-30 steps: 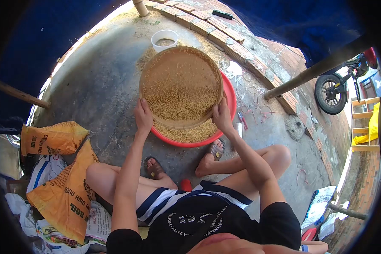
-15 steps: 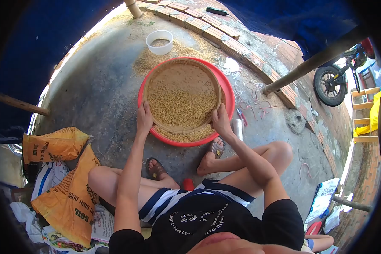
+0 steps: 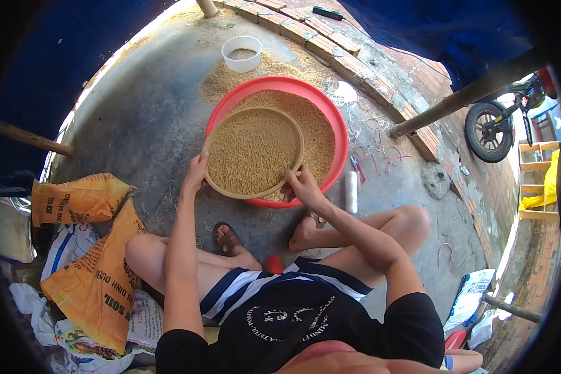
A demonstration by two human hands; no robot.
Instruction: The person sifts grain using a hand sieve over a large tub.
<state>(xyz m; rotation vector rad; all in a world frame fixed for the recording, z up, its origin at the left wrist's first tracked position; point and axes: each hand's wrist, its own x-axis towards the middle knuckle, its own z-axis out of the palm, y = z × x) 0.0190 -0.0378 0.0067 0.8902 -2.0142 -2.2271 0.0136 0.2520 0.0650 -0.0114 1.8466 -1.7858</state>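
A round sieve [image 3: 253,154] with a tan rim, holding a layer of yellowish grain, is held between my hands. My left hand [image 3: 196,171] grips its left rim, and my right hand [image 3: 301,186] is closed on its lower right rim. Below the sieve is a wide red basin [image 3: 338,140] with more grain [image 3: 315,118] in it. The sieve overlaps the basin's left and near side, its left edge reaching just past the basin's rim. The fingertips beneath the sieve are partly hidden.
Beyond the basin a white tub [image 3: 242,55] stands among spilled grain [image 3: 221,84]. Orange sacks [image 3: 96,274] lie at my left. A clear plastic roll [image 3: 351,192] and red-handled scissors [image 3: 358,167] lie right of the basin. A brick edging [image 3: 368,75] and bamboo pole [image 3: 455,100] stand farther right.
The sieve has moved left and toward me, uncovering more grain in the basin. Grain now spreads over more of the sieve's surface. Both hands moved with it.
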